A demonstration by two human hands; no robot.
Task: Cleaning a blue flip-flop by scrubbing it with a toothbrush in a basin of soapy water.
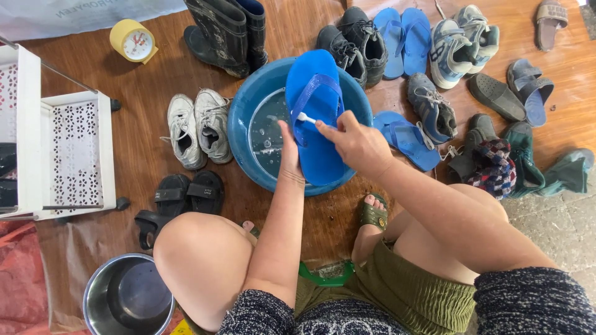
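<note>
Knees bent | left hand grips blue flip-flop | right hand pinches toothbrush

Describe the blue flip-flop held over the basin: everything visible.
The bright blue rubber-looking flip-flop has a matching Y-shaped strap facing the camera and looks glossy and wet. It is held lengthwise over the round blue plastic basin of water. The left hand grips its left edge; the right hand presses a small white-headed toothbrush against the strap. Its lower end reaches the basin's near rim.
</note>
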